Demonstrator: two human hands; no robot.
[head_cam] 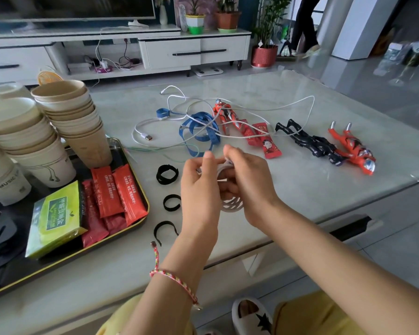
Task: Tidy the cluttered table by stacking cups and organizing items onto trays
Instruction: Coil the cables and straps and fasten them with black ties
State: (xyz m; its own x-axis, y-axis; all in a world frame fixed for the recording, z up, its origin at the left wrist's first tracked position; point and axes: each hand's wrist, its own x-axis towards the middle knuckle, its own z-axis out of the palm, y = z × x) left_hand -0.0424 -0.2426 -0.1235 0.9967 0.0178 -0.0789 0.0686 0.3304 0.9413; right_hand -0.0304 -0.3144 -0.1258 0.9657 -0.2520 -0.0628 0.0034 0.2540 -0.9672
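My left hand (198,187) and my right hand (247,184) are together above the table's middle, both gripping a coiled white cable (230,204) whose loops hang below my fingers. A black tray (138,189) at the left holds stacked paper cups (75,112), red sachets (116,192) and a green box (56,216). Loose on the table lie three black straps (166,174), a white USB cable (145,136), a blue tape measure (198,129), two red sachets (264,139), and three toy figures (310,143).
The marble table's (300,189) front edge runs diagonally near my arms. Beyond the table stand a white TV cabinet (194,52) and potted plants (264,54). A person walks at the back right. Bare tabletop lies at the far right corner.
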